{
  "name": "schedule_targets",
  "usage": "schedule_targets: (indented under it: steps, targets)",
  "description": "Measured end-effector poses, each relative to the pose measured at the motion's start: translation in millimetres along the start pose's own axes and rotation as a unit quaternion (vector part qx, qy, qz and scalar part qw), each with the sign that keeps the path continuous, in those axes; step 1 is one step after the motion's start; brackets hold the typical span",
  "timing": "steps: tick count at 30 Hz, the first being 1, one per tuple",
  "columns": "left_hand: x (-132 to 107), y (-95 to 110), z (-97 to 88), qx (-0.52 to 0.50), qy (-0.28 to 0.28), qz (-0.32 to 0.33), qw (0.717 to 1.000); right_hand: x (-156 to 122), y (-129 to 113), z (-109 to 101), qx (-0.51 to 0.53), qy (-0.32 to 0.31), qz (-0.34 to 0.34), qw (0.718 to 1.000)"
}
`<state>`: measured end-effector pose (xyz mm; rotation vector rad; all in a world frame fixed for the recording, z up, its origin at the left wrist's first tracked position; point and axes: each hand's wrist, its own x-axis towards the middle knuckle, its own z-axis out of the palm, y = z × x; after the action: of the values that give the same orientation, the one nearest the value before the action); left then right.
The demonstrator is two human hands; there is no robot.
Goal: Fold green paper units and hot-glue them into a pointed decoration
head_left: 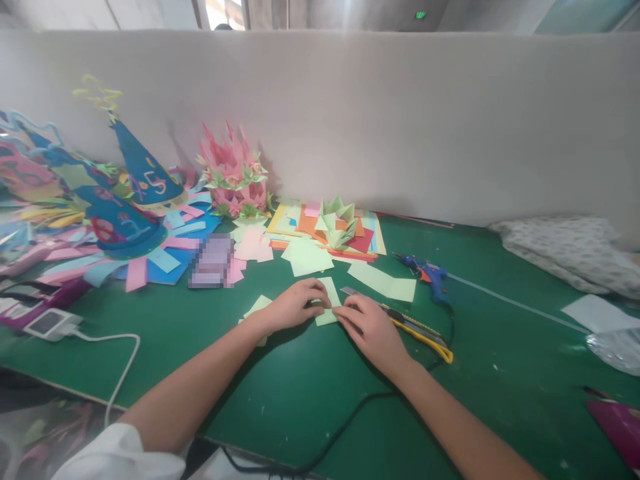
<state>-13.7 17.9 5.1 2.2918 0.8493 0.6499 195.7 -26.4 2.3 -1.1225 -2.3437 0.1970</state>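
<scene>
Both my hands meet over a small piece of pale green paper (329,293) on the green table. From its left side, my left hand (297,303) grips the paper's edge with curled fingers. My right hand (369,327) pinches the right edge, thumb and fingertips close together. Beside the right hand lies a yellow utility knife (423,335), its blade poking out past the knuckles. More pale green paper pieces (259,305) lie partly behind my left wrist. A folded green strip (383,281) rests just beyond my right hand.
A blue glue gun (427,273) lies at right, its black cord running toward me. Behind are stacked coloured papers (375,230), a green paper crown (336,223) and a pink paper tower (235,177). Blue cone hats (145,167) crowd the left, near a white charger (54,323).
</scene>
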Motion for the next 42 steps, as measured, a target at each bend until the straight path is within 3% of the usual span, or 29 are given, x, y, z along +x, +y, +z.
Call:
schedule_targets:
  steps: [5,13,29,42]
  targets:
    - [0.5,-1.5,1.0,-0.001,0.009,0.006,1.0,-1.8,-3.2,-0.8,-0.019,-0.035,-0.088,0.995]
    - [1.0,-3.7,2.6,-0.016,0.01,0.004,1.0,-2.9,-5.3,-0.4,-0.096,-0.051,-0.123,0.986]
    - [1.5,-2.6,1.8,-0.02,0.012,0.006,1.0,-1.1,-8.4,-1.2,-0.121,-0.085,-0.135,0.98]
    - [-0.3,0.7,-3.5,-0.01,-0.026,0.009,1.0,0.3,-13.8,-7.7,-0.079,-0.075,-0.109,0.988]
